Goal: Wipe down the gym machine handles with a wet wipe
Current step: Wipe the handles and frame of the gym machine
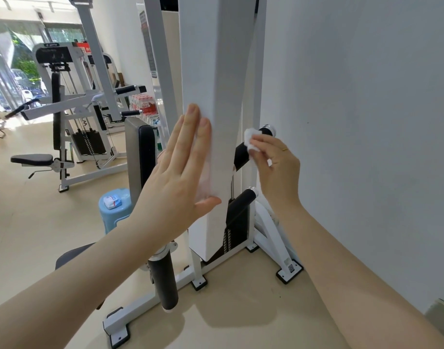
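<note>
The right hand (273, 167) pinches a white wipe (251, 140) against the upper black handle (243, 153), squeezed between column (215, 96) and wall (354, 122). The left hand (180, 172) lies flat, fingers spread, on the column's near edge.

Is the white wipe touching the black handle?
Touching. The head view shows the right hand pressing the wipe onto the upper black handle.
</note>
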`<state>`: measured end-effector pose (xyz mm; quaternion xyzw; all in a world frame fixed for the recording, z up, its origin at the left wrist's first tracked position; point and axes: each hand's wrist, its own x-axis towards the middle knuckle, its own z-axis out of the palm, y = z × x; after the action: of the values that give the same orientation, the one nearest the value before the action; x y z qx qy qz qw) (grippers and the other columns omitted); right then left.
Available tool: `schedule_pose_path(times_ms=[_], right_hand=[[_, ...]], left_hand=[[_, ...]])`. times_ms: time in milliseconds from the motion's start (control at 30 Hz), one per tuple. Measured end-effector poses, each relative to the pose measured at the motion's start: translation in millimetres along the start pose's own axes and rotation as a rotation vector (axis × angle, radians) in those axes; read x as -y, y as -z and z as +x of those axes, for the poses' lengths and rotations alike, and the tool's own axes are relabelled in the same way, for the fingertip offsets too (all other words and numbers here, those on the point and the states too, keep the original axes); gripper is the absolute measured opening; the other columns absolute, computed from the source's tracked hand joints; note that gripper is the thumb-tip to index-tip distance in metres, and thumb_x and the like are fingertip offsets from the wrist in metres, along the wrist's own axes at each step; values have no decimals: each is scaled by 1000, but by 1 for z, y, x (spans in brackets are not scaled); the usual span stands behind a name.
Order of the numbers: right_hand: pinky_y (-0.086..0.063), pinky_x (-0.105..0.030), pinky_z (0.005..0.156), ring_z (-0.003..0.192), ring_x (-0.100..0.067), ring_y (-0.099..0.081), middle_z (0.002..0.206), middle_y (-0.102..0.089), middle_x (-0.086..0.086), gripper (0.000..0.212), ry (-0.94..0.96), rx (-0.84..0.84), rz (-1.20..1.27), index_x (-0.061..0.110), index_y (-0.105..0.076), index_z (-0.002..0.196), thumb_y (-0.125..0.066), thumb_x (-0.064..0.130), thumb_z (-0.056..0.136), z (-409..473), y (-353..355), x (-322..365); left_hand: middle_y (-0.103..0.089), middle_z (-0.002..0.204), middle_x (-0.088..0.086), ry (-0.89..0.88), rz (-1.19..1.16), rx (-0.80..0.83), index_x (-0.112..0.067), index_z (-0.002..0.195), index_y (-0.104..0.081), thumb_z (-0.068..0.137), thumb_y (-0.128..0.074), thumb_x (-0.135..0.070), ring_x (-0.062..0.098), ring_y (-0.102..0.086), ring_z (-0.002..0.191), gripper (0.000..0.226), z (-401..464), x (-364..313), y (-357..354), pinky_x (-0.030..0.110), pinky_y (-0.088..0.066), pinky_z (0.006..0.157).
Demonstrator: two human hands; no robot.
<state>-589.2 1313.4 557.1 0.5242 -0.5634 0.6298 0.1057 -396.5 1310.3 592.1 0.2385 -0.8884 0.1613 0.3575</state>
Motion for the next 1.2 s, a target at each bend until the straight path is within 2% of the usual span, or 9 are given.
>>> schedule_pose_path(times_ms=[100,267,400,533,767,933,1033,1100,1200], right_hand=[[-43,-21,93,104,-16,-59,111,-68,-5,22,-96,-115,-32,6,-68,108,-55,13,91,18,-1,-8],[-43,-19,91,102,-20,-61,109,-68,-6,21,-107,-145,-35,6,-68,106,-53,9,91,21,-7,-7],[-37,-5,86,97,-11,-56,106,-65,3,18,31,-30,-6,12,-69,101,-57,14,89,-12,-12,10],[-40,-8,89,97,-12,-55,106,-59,8,24,131,6,51,10,-70,102,-59,22,85,-19,-7,4],[-41,-3,79,87,-2,-51,102,-55,5,19,-196,-138,96,8,-67,106,-58,8,89,4,-2,-14],[-48,-23,84,87,-16,-60,84,-62,5,13,-741,-228,518,20,-64,81,-59,10,89,9,-6,-14],[-50,-24,90,89,-16,-63,89,-65,-4,13,-844,1,983,9,-64,90,-52,5,92,1,-10,-11],[-55,-20,81,87,-14,-66,97,-67,-10,17,-933,139,1310,3,-60,105,-49,4,93,-14,-13,-8],[-54,-16,59,69,-13,-62,97,-63,-17,20,-1067,206,1501,-1,-56,109,-47,-1,91,-22,-8,-7]], left_hand=[[6,152,11,-3,-4,-14,-19,140,27,72,-48,-53,15,13,141,107,0,0,1,23,10,115],[5,151,14,-9,3,-33,-17,142,24,72,-46,-52,16,11,141,105,0,1,0,21,9,115],[2,150,17,-41,30,-62,-12,144,19,80,-45,-49,18,9,141,98,1,3,0,24,7,116],[1,151,17,-48,44,-90,-15,141,22,87,-41,-45,12,17,141,88,1,2,-1,23,7,116],[-1,151,15,-49,48,-115,-15,141,20,88,-38,-46,10,16,141,85,0,-1,-2,24,6,116],[4,152,11,-21,29,-83,-16,140,24,88,-38,-48,11,17,140,87,-1,-4,-1,23,8,116],[5,152,10,-17,4,-83,-18,141,23,88,-38,-48,13,13,141,87,-2,-7,-2,22,8,116],[3,152,12,-21,3,-95,-17,142,21,87,-40,-47,16,9,141,87,-2,-8,-3,23,6,116],[0,150,15,-22,8,-99,-7,146,6,86,-43,-45,18,5,140,86,-1,-8,-2,22,6,116]])
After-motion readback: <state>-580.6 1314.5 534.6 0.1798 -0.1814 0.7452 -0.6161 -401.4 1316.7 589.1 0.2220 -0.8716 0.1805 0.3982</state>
